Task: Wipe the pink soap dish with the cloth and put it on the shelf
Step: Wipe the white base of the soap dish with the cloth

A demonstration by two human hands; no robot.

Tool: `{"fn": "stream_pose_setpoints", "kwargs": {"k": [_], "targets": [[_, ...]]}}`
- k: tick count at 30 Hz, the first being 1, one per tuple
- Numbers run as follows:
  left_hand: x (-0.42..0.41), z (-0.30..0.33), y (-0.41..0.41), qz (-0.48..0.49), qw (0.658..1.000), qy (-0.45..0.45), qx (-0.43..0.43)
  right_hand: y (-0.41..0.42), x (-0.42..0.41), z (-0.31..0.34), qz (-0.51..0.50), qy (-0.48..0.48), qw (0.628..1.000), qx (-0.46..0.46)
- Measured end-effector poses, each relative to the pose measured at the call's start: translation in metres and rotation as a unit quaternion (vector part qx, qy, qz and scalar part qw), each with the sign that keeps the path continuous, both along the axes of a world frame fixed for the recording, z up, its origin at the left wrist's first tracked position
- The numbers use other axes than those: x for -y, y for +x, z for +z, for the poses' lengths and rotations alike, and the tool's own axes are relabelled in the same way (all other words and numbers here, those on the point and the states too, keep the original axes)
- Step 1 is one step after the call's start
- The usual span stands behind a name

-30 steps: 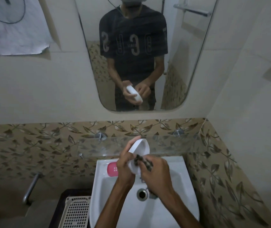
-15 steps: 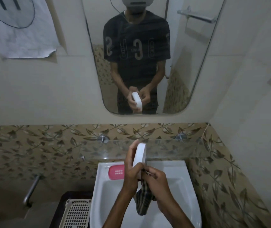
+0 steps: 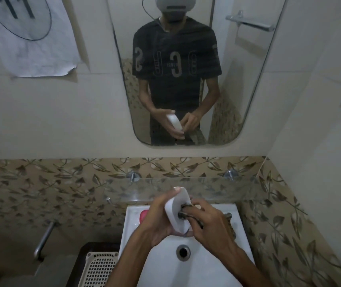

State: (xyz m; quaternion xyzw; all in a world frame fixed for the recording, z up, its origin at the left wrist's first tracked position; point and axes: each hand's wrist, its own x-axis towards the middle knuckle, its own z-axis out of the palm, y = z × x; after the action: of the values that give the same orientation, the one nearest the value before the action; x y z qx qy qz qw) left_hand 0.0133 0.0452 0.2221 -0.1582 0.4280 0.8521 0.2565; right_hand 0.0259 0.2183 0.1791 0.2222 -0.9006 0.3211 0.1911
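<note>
Beige wall tiles and a band of leaf-patterned tiles back a white sink [image 3: 188,272], above which a clear glass shelf [image 3: 217,187] runs along the wall beneath a rounded mirror [image 3: 238,90]. Both forearms reach in from the bottom edge and meet over the basin, just in front of the shelf. The left hand [image 3: 155,222] grips a white soap dish [image 3: 175,210] from the left side, thumb stretched up along its upper edge and the other fingers curled under its base, so the dish stands tilted on edge with its hollow turned toward the right hand. The right hand [image 3: 211,226] has its fingers bunched together around a dark checked cloth [image 3: 184,213] and presses that cloth into the hollow of the dish; more of the cloth trails behind the knuckles toward the tap side. The dish is smooth, oval and white on the faces that show. A pink piece [image 3: 144,215] lies on the back left ledge of the sink, partly hidden behind the left wrist. The drain [image 3: 183,253] sits below the hands. A white perforated basket [image 3: 100,270] stands to the left of the sink, and a metal grab bar [image 3: 44,239] slants on the wall beyond it. The mirror reflects the person holding the dish in both hands.
</note>
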Motion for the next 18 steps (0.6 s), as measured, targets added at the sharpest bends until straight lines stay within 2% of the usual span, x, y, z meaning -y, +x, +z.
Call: {"fn": "stream_pose_setpoints", "kwargs": {"k": [3,5,10,14,18], "targets": [[-0.009,-0.006,0.006,0.043,0.998,-0.036,-0.018,0.001,0.002,0.002,-0.041,0.006,0.999,0.027],[-0.015,-0.007,0.007,0.067,0.997,-0.024,-0.024,0.004,0.005,0.004,-0.077,-0.006,0.995,0.056],[-0.031,-0.008,0.015,0.124,0.988,-0.090,-0.021,0.013,0.016,-0.001,-0.107,-0.021,0.979,0.172],[-0.034,-0.006,0.024,0.105,0.991,-0.080,0.015,0.016,0.018,-0.003,-0.098,0.021,0.969,0.226],[-0.031,-0.003,0.027,0.076,0.992,-0.099,0.012,0.014,0.016,-0.005,-0.105,0.047,0.971,0.211]]}}
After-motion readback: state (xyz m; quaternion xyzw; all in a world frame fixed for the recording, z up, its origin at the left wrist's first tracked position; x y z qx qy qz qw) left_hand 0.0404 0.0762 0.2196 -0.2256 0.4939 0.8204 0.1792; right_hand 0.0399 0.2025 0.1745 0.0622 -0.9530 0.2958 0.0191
